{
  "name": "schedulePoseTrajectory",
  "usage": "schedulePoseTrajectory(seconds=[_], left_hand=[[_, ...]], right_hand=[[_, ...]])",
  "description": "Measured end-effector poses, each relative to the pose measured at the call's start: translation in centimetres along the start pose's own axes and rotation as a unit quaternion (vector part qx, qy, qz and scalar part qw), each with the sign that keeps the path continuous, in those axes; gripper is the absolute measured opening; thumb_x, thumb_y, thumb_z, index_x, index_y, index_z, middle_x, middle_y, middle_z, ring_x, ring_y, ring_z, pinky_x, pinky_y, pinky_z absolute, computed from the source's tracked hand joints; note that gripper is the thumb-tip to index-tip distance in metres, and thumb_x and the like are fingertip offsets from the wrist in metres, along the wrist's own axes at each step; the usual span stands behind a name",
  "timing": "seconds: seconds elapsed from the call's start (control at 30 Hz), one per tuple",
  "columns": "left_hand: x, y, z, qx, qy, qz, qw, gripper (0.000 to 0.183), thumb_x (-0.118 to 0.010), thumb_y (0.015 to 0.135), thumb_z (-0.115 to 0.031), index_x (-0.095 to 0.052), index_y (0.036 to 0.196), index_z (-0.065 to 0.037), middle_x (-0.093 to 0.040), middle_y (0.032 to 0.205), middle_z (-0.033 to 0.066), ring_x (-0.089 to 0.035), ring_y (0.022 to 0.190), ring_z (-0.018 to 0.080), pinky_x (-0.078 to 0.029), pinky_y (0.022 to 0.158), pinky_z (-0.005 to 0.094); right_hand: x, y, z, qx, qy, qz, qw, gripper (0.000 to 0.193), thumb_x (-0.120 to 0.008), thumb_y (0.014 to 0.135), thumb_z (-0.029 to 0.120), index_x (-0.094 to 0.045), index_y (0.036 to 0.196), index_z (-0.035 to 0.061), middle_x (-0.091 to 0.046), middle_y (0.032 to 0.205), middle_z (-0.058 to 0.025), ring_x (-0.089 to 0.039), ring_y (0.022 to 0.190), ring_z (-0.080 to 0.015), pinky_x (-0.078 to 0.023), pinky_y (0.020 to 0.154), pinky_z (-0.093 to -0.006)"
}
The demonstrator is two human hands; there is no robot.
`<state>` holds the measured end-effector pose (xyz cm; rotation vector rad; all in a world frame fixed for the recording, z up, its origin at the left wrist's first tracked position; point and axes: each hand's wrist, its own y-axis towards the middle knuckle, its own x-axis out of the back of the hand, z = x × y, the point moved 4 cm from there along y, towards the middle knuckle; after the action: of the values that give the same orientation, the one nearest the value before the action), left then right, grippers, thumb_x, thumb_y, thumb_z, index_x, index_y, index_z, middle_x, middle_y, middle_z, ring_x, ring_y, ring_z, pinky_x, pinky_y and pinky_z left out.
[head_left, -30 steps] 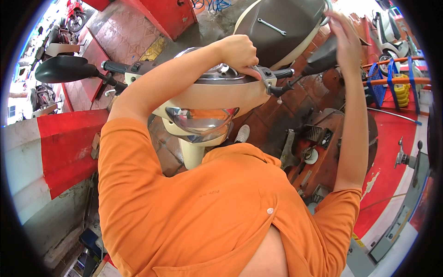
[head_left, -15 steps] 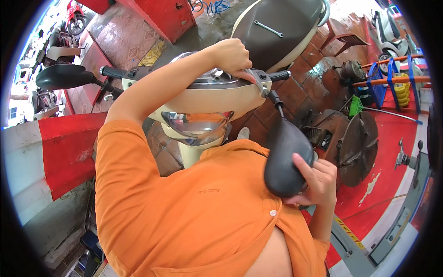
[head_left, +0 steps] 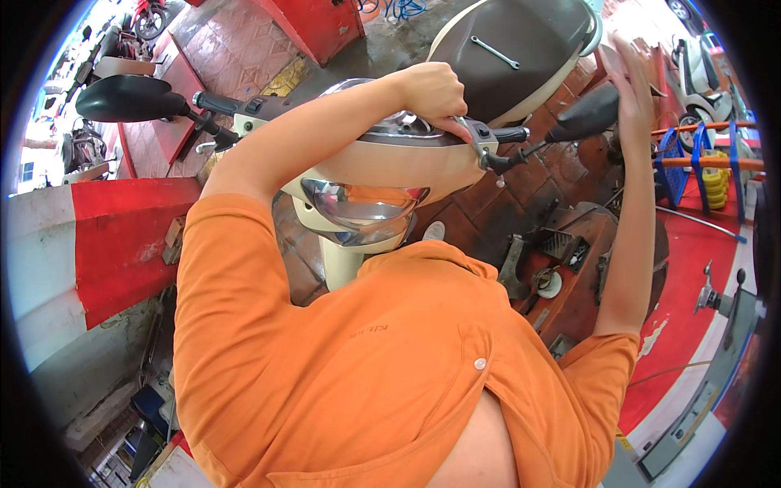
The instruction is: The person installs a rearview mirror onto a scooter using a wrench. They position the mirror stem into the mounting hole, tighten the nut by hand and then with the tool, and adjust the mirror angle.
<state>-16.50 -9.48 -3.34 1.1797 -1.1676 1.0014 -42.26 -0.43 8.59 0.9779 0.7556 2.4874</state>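
A cream scooter (head_left: 382, 171) with a dark dash stands in front of me, its front turned my way. My left hand (head_left: 435, 91) reaches across and is closed over the handlebar, with a digit pressed on the switch housing beside the grip (head_left: 512, 135). At the right, a black rear-view mirror (head_left: 587, 112) points outward on its stem (head_left: 533, 150). My right hand (head_left: 633, 89) lies along the mirror's outer end, fingers stretched and slightly blurred. The other black mirror (head_left: 130, 98) sticks out at the left.
A wrench (head_left: 495, 52) lies on the scooter's dark seat (head_left: 455, 61). A red metal box (head_left: 321, 28) stands at the back. Right of me are a red workbench (head_left: 569, 301) with parts on it and an orange-railed rack (head_left: 716, 163). A red-and-white panel (head_left: 134, 244) is at the left.
The right mirror has swung from in front of my chest out to the far right, my right hand moving with it. My right fingers, curled around it before, are now stretched. The left hand stays in place.
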Motion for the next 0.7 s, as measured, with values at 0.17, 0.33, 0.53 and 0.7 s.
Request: schedulePoseTrajectory(seconds=[0.17, 0.33, 0.53, 0.7], left_hand=[[0.0, -0.8, -0.1, 0.029, -0.011, 0.026, 0.999, 0.069, -0.049, 0.090, -0.067, -0.063, 0.057, -0.009, -0.060, 0.053, 0.0108, -0.061, 0.052, 0.0327, -0.046, 0.048, 0.0386], [-0.2, -0.4, -0.1, 0.021, -0.009, 0.026, 0.999, 0.068, -0.049, 0.090, -0.067, -0.063, 0.057, -0.009, -0.060, 0.053, 0.0106, -0.061, 0.052, 0.0328, -0.046, 0.049, 0.0386], [0.4, -0.4, -0.1, 0.022, -0.001, 0.036, 0.999, 0.065, -0.053, 0.090, -0.065, -0.060, 0.055, -0.009, -0.058, 0.052, 0.0095, -0.060, 0.050, 0.0326, -0.047, 0.050, 0.0390], [-2.3, -1.6, 1.1, 0.014, 0.013, -0.083, 0.996, 0.073, -0.043, 0.091, -0.072, -0.065, 0.058, -0.011, -0.063, 0.056, 0.0111, -0.064, 0.055, 0.0336, -0.049, 0.050, 0.0395]], right_hand=[[6.9, -14.2, 1.2, -0.232, -0.145, 0.090, 0.958, 0.042, -0.034, 0.108, 0.024, -0.049, 0.140, 0.0016, -0.057, 0.135, -0.0165, -0.056, 0.124, -0.0270, -0.040, 0.106, -0.0365], [5.6, -24.2, 14.1, -0.205, 0.008, 0.104, 0.973, 0.047, -0.052, 0.091, 0.015, -0.053, 0.134, -0.0041, -0.066, 0.114, -0.0235, -0.068, 0.106, -0.0332, -0.051, 0.092, -0.0391], [0.6, -13.9, 19.5, 0.068, -0.068, 0.295, 0.951, 0.072, -0.080, 0.066, 0.045, -0.068, 0.123, 0.0039, -0.044, 0.049, 0.0038, -0.049, 0.042, -0.0107, -0.036, 0.041, -0.0283], [-3.9, -4.5, 21.4, 0.149, -0.411, 0.154, 0.886, 0.036, -0.075, 0.082, 0.041, -0.072, 0.104, 0.0125, -0.054, 0.054, -0.0068, -0.054, 0.045, -0.0238, -0.042, 0.045, -0.0373]])
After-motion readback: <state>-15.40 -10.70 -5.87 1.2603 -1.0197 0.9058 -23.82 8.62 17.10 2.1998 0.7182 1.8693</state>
